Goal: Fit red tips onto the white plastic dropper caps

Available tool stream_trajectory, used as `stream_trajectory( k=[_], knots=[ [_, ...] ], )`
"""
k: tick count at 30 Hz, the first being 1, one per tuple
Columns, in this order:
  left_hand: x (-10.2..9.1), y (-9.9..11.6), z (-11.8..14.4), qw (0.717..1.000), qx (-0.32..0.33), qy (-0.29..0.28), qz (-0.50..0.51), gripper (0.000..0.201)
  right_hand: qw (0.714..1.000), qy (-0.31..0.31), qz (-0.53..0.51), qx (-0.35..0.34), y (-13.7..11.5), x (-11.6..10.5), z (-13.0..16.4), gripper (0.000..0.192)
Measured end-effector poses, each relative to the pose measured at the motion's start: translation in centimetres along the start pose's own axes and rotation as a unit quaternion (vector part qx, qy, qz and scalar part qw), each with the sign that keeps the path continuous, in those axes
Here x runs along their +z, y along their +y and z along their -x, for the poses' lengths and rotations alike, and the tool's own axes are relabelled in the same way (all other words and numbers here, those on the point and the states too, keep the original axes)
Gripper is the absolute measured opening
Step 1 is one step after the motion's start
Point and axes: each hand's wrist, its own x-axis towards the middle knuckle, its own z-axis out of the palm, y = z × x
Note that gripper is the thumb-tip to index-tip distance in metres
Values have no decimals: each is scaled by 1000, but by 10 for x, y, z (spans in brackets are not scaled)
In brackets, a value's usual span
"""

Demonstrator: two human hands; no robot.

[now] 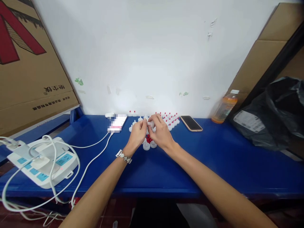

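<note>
Pinching a small white piece [150, 123], left hand [137, 134] and right hand [161, 132]; red bits [149, 138] nearby

You're holding a small white cap [150, 123], partly hidden. Right of it, red-tipped white caps [170, 120] stand upright in rows; left, plain-tipped white caps [140, 119] stand. Nearer you, small red pieces [148, 138] cluster beside round white pieces [146, 146].

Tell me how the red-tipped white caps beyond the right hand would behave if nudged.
The red-tipped white caps look like small plastic pieces, so probably light. The smooth-looking blue table suggests they'd slide readily. Wide bases under narrow tips should resist tipping, though crowded together, one may shove its neighbours.
</note>
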Motion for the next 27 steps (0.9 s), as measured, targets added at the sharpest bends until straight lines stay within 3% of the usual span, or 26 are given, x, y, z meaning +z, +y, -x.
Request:
stream_trajectory(
  k=[2,5,9,12,14,17,19,23,27],
  knots=[
    [-7,-1,3,995,63,-13,-77,41,998,1,-55,41,2,-5,0,16],
    [-16,-1,6,966,169,-46,-190,33,987,-33,-128,91,5,-15,3,27],
    [-15,0,6,938,240,-82,-235,32,976,-92,-173,91,4,-24,5,36],
    [-9,1,4,965,203,-52,-159,35,989,-68,-120,47,2,-25,4,24],
    [-9,1,2,989,122,10,-81,40,998,-22,-52,22,5,-26,2,20],
    [-17,-3,-2,996,23,85,-19,48,998,39,11,52,18,-30,0,20],
    [-22,-9,-3,996,57,47,-57,47,994,52,7,98,28,-32,0,15],
    [-22,-17,-2,972,134,-100,-167,45,989,32,-47,138,37,-29,2,10],
    [-22,-21,-3,969,120,-131,-173,45,988,27,-32,150,36,-26,5,13]
  ],
)
